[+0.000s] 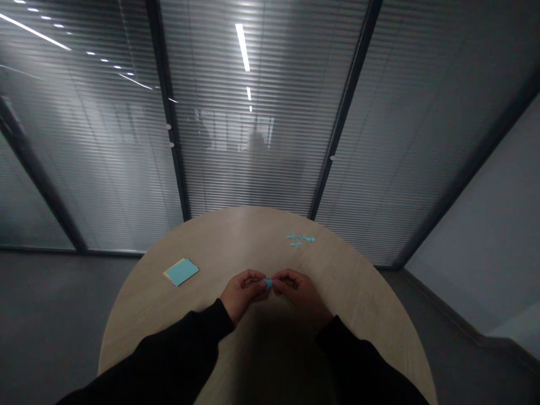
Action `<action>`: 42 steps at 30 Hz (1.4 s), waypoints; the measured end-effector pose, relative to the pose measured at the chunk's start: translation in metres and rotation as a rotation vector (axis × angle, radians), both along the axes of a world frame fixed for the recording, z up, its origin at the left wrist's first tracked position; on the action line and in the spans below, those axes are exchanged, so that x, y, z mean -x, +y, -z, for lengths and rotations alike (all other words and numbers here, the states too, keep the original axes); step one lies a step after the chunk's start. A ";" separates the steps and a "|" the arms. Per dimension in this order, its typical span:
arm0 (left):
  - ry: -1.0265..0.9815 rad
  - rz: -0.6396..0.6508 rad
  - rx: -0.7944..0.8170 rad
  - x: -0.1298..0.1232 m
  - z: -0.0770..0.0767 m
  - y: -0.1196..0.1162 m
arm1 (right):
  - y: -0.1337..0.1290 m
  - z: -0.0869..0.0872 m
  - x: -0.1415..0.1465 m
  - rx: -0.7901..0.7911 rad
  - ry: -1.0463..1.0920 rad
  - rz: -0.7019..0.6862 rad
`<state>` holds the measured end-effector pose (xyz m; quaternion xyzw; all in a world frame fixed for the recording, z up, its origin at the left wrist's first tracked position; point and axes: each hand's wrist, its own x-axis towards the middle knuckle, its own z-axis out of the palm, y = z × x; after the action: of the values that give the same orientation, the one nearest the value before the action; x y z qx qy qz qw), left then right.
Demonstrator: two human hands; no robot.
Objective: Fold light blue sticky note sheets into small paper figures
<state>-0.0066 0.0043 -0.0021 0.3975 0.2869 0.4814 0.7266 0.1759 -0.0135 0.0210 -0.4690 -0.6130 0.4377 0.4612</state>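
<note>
A small piece of blue paper is pinched between both hands above the middle of the table. My left hand grips its left side with thumb and fingertips. From the right, my right hand holds the other side, fingers curled and closed. The fingertips cover much of the paper, so its exact shape is hard to make out. Several small folded blue paper pieces lie beyond my right hand. To the left of my left hand rests a stack of square paper, blue on top with a yellow edge showing.
The round wooden table has its curved far edge near a glass partition with blinds. Dark frame posts divide the glass. A pale wall stands on the right, and grey floor surrounds the table.
</note>
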 end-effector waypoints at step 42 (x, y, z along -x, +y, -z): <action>0.162 -0.083 -0.140 0.003 0.001 0.002 | 0.005 0.000 -0.004 0.031 0.028 -0.124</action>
<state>-0.0095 0.0064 -0.0033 0.4726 0.3267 0.4962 0.6509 0.1798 -0.0088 0.0209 -0.4309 -0.6277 0.4813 0.4344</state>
